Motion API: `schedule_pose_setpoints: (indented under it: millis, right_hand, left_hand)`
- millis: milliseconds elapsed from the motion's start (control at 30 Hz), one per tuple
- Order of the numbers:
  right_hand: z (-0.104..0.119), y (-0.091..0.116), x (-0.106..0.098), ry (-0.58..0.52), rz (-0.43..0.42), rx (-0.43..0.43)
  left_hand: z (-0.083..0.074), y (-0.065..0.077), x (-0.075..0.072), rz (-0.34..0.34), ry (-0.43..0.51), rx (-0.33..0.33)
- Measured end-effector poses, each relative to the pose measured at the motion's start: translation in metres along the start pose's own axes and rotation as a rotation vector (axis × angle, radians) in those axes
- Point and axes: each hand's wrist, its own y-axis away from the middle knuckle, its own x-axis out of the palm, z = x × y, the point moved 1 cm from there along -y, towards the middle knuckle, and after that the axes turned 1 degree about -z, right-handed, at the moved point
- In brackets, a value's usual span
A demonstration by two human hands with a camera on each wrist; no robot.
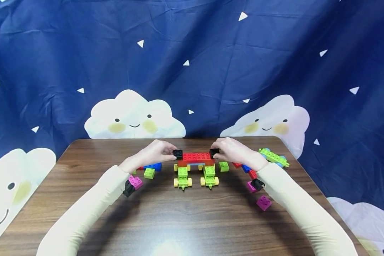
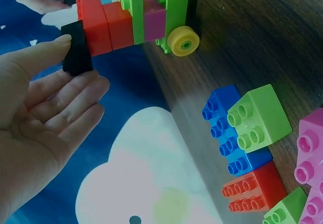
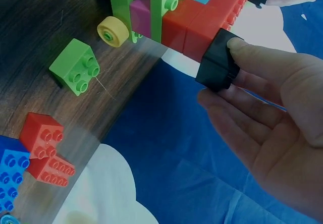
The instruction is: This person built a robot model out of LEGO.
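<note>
Black bricks [image 1: 178, 154] are sitting at both ends of the red beam [image 1: 196, 157]; left hand [image 1: 153, 153] and right hand [image 1: 235, 149] are each pinching one, probably keeping it level.

a children's play space, by the look of it; whether in a home, nursery or studio cannot be told. behind a brown wood-grain table [image 1: 224, 220] hangs a creased, dark blue cloth [image 1: 115, 64] patterned with smiling white clouds [image 1: 132, 108] and small white triangles [image 1: 243, 16]. chunky toy bricks [image 1: 264, 203] in pink, green, blue and red lie scattered on the table.
</note>
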Motion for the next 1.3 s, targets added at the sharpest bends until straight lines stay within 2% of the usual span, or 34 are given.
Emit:
schedule_pose_setpoints:
  millis: [233, 633, 1033, 1300]
  right_hand:
    - [-0.0021, 0.0011, 0.0015, 0.001, 0.001, -0.001]
    - [-0.0022, 0.0021, 0.0011, -0.019, 0.019, 0.031]
    - [0.0019, 0.0040, 0.0011, -0.032, 0.030, 0.081]
    - [0.0015, 0.0040, 0.0012, -0.028, 0.025, 0.080]
  left_hand:
    - [0.0012, -0.0001, -0.0005, 0.002, -0.016, 0.009]
    - [0.0026, 0.0029, 0.0007, -0.062, -0.050, 0.074]
    - [0.0056, 0.0060, 0.0017, -0.093, -0.041, 0.065]
    - [0.0078, 0.0072, 0.0026, -0.107, -0.029, 0.059]
